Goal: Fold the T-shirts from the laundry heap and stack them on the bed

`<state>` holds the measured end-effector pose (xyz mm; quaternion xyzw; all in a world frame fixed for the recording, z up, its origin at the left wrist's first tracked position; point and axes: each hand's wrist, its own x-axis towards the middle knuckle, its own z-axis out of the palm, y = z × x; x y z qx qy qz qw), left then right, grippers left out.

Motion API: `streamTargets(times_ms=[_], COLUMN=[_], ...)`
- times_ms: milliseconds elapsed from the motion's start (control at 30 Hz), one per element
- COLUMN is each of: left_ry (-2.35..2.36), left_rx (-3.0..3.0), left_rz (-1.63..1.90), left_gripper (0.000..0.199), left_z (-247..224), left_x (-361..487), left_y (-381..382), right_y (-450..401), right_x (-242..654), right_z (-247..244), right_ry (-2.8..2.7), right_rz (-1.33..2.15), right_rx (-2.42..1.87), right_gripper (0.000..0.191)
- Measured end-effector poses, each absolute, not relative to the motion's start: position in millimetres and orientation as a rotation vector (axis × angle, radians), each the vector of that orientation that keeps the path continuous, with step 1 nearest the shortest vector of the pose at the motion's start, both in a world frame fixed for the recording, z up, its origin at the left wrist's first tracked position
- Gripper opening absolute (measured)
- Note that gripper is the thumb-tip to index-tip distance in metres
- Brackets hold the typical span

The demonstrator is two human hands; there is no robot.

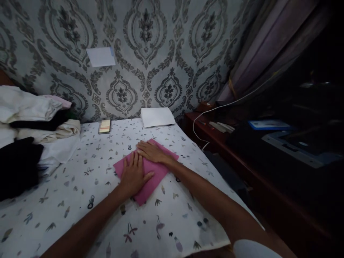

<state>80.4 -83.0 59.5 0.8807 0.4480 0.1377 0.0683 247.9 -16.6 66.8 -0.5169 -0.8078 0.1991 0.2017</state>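
Note:
A pink sheet (158, 173) with straight edges, which looks like paper, lies flat and at a slant on the patterned bedspread (80, 193). My left hand (133, 175) rests palm down on its left part, fingers stretched out and thumb spread to the right. Across the far part of the sheet lies my right hand (151, 151), also flat, its fingertips close to those of the left. Both palms cover much of the sheet, so any folds beneath them are hidden.
Beyond the sheet, a white folded stack (157, 117) sits against the patterned wall, with a small blurred-out item (104, 126) left of it. Heaped clothes (34, 122) lie at left. On the right stands a dark red table (212, 134) with a white cable (195, 123) and a blue-edged object (271, 124).

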Motion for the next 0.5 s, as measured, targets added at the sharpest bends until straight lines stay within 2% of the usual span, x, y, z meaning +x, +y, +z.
streamTargets(times_ms=[100,233,400,500], left_ry=[1.415,1.502,1.488,1.543], left_rx=[2.628,2.695,2.777,2.68], left_rz=[0.354,0.273,0.307,0.368], left_gripper=[0.1,0.101,0.097,0.088], left_z=[57.9,58.0,53.9,58.4], left_x=[72.1,64.7,50.7,33.0], left_y=[-85.1,-93.1,-98.1,-90.8], right_y=[-3.8,12.4,22.4,19.6], right_x=[272.9,297.6,307.4,308.3], right_z=[65.8,67.1,63.1,64.6], right_ry=[-2.277,-2.301,-2.174,-2.029], right_rz=[0.49,0.498,0.34,0.226], right_rx=[-1.574,-1.766,-1.894,-1.905], right_gripper=[0.051,0.061,0.055,0.051])
